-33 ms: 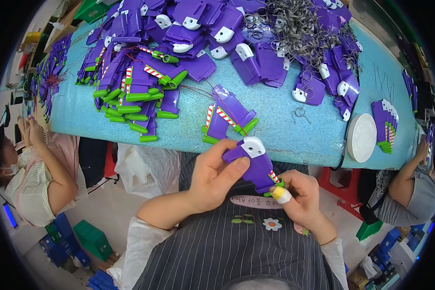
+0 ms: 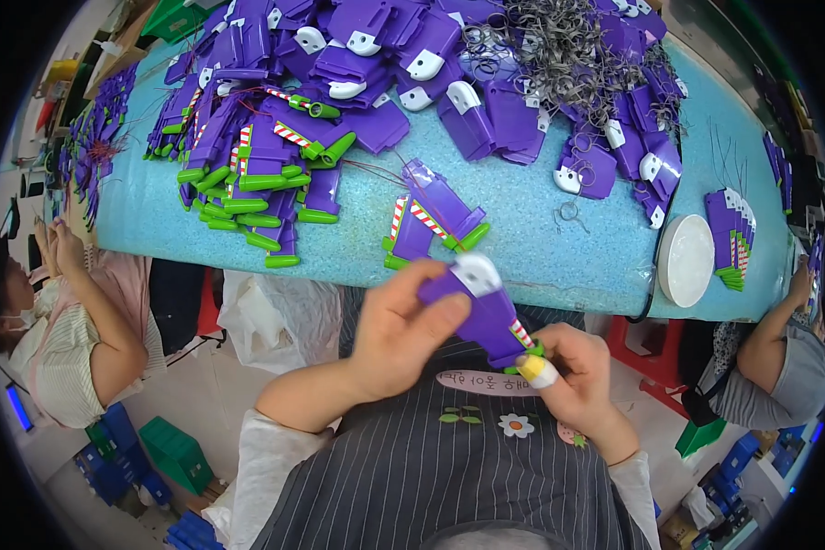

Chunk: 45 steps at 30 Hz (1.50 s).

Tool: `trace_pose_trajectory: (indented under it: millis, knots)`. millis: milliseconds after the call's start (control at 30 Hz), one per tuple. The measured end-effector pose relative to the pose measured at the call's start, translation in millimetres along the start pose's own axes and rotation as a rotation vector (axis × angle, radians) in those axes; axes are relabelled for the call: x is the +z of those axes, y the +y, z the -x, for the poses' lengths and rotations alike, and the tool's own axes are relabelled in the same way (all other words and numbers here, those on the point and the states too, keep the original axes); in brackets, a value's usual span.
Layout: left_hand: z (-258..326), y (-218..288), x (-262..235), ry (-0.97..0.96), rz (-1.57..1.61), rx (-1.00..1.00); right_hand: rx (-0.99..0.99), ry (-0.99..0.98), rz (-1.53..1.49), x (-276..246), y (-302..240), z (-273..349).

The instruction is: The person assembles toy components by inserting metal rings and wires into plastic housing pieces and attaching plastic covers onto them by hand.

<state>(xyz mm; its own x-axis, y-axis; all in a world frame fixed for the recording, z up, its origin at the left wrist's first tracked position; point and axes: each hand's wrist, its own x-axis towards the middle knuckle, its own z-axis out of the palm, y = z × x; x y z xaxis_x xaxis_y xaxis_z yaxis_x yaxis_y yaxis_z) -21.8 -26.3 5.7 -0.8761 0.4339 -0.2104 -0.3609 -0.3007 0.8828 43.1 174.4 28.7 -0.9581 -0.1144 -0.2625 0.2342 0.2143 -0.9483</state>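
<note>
Above my lap, just off the table's near edge, I hold a purple plastic toy wing (image 2: pixel 482 323) with a white end piece. Its white end is blurred by motion and points up toward the table. My left hand (image 2: pixel 400 332) pinches the wing's upper left part, thumb across its face. My right hand (image 2: pixel 573 371), with yellow and white tape around its thumb, grips the green tip at the lower right, beside a red-and-white striped strip. Beyond my hands, purple wings (image 2: pixel 438 203) with green tips and striped edges lie on the blue table mat (image 2: pixel 541 247).
Green-tipped wings (image 2: pixel 257 183) are heaped at left, with plain purple panels (image 2: pixel 367 46) behind. A tangle of dark metal rings (image 2: pixel 568 55) covers panels at the back right. A white dish (image 2: pixel 686 261) stands by the right edge. Co-workers (image 2: pixel 73 330) sit on both sides.
The held wing has shifted slightly and its white end has blurred. My left hand has moved a little left; my right hand has barely moved and keeps its grip.
</note>
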Motion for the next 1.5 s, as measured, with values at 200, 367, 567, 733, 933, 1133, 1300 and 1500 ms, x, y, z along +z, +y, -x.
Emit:
trace_pose_trajectory:
  millis: [200,367,567,733,933,1133,1300,1500]
  knots:
    - [6.6,-19.1,16.3,-0.043,-0.041,0.03,-0.098,0.067,-0.013,2.2,-6.0,6.4]
    - [8.2,-11.6,13.9,-0.075,-0.015,-0.038,-0.092,0.036,0.004,4.5,12.6,5.8]
    - [9.3,-16.7,22.3,0.025,-0.182,0.123,-0.103,0.024,-0.056,5.6,8.9,-12.4]
    - [9.1,-12.2,23.3,-0.056,-0.488,0.269,-0.164,-0.056,0.04,0.7,9.3,-11.6]
    - [-24.5,24.4,27.5,-0.249,-0.948,0.486,-0.313,0.27,0.255,-26.4,-1.0,15.4]
    - [-108.3,52.3,-1.6,0.111,-1.425,0.333,-0.522,0.903,0.333,-181.5,-10.7,27.3]
    - [-115.3,45.3,-2.8,0.158,-1.399,0.344,-0.267,0.798,0.465,-236.9,46.2,-17.5]
    - [-113.8,35.2,-15.0,0.149,-1.255,0.632,-0.136,1.05,1.282,-218.5,45.1,-18.5]
